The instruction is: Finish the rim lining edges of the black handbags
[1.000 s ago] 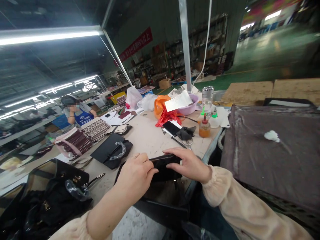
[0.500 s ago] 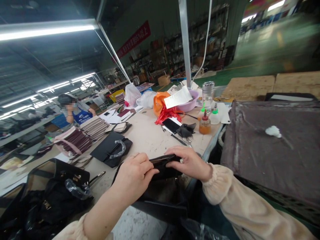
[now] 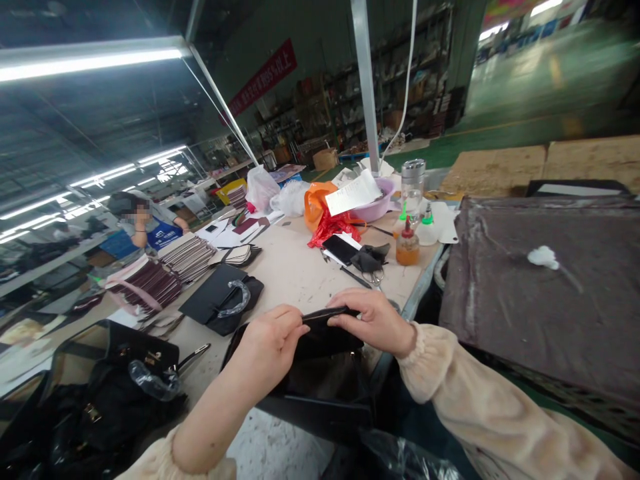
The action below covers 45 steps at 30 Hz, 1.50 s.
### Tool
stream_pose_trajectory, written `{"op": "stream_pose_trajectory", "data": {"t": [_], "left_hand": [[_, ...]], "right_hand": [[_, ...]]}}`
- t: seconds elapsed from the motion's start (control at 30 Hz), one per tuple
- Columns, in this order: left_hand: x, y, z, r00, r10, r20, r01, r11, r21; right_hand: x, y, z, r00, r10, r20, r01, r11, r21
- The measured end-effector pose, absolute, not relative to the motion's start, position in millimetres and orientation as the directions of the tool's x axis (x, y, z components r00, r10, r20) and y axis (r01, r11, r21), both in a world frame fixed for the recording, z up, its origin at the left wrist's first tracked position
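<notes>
A black handbag (image 3: 320, 410) stands at the near edge of the workbench, its top facing me. My left hand (image 3: 273, 343) pinches the bag's far upper edge, thumb on the near side. A short way to the right, my right hand (image 3: 373, 320) grips the same edge between thumb and fingers. The stretch of edge between both hands is pressed thin. Dark shadow hides most of the bag's inside. Left of it lie more black bags (image 3: 120, 353) with gold fittings and a plastic-wrapped handle. A flat black bag piece (image 3: 203, 303) with a wrapped handle rests beyond my left hand.
On the workbench (image 3: 295, 267) are a phone (image 3: 341, 249), scissors (image 3: 375, 279), a bottle of amber liquid (image 3: 407, 248), a purple basin (image 3: 377, 208) and stacked maroon pieces (image 3: 150, 287). A brown-covered surface (image 3: 530, 293) stands at right. Another person (image 3: 155, 223) sits at far left.
My fingers have closed the bag's edge tighter, so the gap seen between its layers has narrowed. The right hand has shifted slightly left, and the view has moved a little.
</notes>
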<state>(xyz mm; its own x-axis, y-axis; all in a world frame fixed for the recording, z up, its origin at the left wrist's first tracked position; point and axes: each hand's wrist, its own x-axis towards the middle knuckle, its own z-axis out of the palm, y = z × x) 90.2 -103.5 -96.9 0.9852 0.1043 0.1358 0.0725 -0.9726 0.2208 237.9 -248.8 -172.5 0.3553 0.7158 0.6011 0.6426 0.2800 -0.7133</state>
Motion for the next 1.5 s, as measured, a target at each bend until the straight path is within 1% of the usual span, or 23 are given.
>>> {"op": "stream_pose_trajectory", "data": {"t": [0.17, 0.23, 0.4, 0.63, 0.77, 1.2, 1.3, 1.5], "left_hand": [[88.7, -101.8, -97.3, 0.984, 0.112, 0.140, 0.077, -0.970, 0.231], [88.4, -101.4, -97.8, 0.983, 0.113, 0.145, 0.076, -0.968, 0.238], [89.4, -101.8, -97.7, 0.980, 0.138, 0.141, 0.103, -0.968, 0.229], [91.6, -104.1, -97.0, 0.974, 0.175, 0.143, 0.143, -0.967, 0.212], [90.8, -103.0, -97.0, 0.966, 0.194, 0.173, 0.154, -0.963, 0.221], [81.4, -98.2, -93.4, 0.957, 0.203, 0.209, 0.146, -0.956, 0.256], [81.5, -98.8, -93.7, 0.958, 0.208, 0.198, 0.156, -0.956, 0.248], [83.1, -97.1, -95.3, 0.951, 0.229, 0.206, 0.185, -0.960, 0.211]], "right_hand": [[233.3, -249.4, -162.9, 0.299, 0.741, 0.601, 0.782, 0.171, -0.599], [232.5, -247.6, -159.5, 0.289, 0.753, 0.592, 0.803, 0.146, -0.577], [235.6, -241.9, -158.1, 0.281, 0.749, 0.600, 0.791, 0.172, -0.586], [241.5, -241.5, -156.2, 0.210, 0.773, 0.599, 0.809, 0.207, -0.550], [241.5, -240.7, -155.2, 0.196, 0.773, 0.603, 0.800, 0.229, -0.554], [236.3, -241.5, -154.3, 0.239, 0.753, 0.612, 0.762, 0.245, -0.599], [234.9, -241.2, -154.4, 0.251, 0.752, 0.609, 0.758, 0.240, -0.607], [236.3, -242.0, -156.4, 0.274, 0.739, 0.615, 0.790, 0.192, -0.582]]}}
